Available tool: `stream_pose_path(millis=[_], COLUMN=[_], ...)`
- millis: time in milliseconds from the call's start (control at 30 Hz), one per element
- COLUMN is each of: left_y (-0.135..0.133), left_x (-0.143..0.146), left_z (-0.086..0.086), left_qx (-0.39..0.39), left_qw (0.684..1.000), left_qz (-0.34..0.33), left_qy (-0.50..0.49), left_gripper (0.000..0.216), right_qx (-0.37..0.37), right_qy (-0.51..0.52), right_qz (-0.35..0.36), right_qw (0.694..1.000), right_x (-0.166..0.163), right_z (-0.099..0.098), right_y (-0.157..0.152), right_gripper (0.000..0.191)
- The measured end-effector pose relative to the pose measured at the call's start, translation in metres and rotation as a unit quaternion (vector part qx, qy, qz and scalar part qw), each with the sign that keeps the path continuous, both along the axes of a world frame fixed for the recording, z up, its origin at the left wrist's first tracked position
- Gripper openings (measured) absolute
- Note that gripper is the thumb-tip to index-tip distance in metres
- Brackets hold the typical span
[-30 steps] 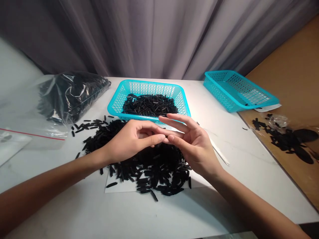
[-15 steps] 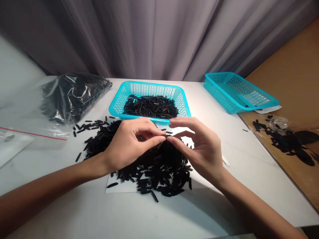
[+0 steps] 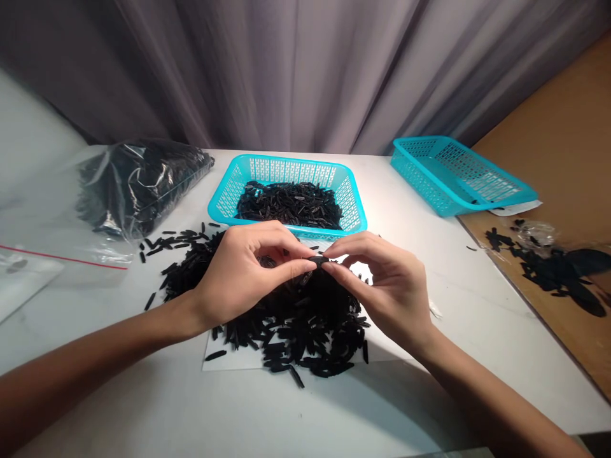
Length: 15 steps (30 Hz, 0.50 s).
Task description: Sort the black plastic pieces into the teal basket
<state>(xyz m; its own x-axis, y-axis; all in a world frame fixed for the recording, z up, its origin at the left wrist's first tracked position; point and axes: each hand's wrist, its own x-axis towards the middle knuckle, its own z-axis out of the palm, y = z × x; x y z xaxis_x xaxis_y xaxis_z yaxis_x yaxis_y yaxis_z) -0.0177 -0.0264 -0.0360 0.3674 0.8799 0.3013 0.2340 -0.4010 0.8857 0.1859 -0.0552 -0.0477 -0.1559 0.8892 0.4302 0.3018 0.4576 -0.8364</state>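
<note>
Between the fingertips of both hands is a small, slim black piece [image 3: 317, 259], held level above a heap of similar pieces. My left hand [image 3: 252, 267] pinches its left end with thumb and fingers. At the right end, my right hand [image 3: 382, 277] is closed on it in the same sort of pinch. Below them the loose heap of black pieces [image 3: 305, 337] spreads over a white sheet [image 3: 217, 364]. Just behind my hands stands a turquoise basket [image 3: 229, 191], partly filled with more black pieces.
To the left lies a clear zip bag [image 3: 143, 184] full of black pieces. A second turquoise basket [image 3: 439, 191] stands at the back right. Black scraps [image 3: 548, 267] and crumpled clear plastic [image 3: 537, 235] lie on the brown surface at right. A grey curtain [image 3: 305, 76] hangs behind.
The fingers of my right hand have come down and closed on the right end of the black piece. My left hand keeps its pinch almost in place.
</note>
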Motion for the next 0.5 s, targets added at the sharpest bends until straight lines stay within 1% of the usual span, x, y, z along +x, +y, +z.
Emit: stream_pose_path(millis=[133,267,500], left_y=[-0.0005,-0.0008,-0.0005], left_x=[-0.0001,-0.0002,0.0006], left_z=[0.0008,0.0006,0.0011], left_qx=[0.001,0.009,0.036], left_qw=[1.0,1.0,0.999], left_qz=[0.0,-0.002,-0.001], left_qy=[0.003,0.005,0.006], left_gripper=[0.006,0.007,0.006], right_qx=[-0.018,-0.021,0.024], right_qy=[0.018,0.029,0.03], right_qz=[-0.002,0.005,0.011], right_qw=[1.0,0.999,0.999], right_x=[0.0003,0.0004,-0.0002], right_z=[-0.0026,-0.006,-0.007], right_y=[-0.0006,-0.0008,-0.0008], right_gripper=[0.009,0.01,0.014])
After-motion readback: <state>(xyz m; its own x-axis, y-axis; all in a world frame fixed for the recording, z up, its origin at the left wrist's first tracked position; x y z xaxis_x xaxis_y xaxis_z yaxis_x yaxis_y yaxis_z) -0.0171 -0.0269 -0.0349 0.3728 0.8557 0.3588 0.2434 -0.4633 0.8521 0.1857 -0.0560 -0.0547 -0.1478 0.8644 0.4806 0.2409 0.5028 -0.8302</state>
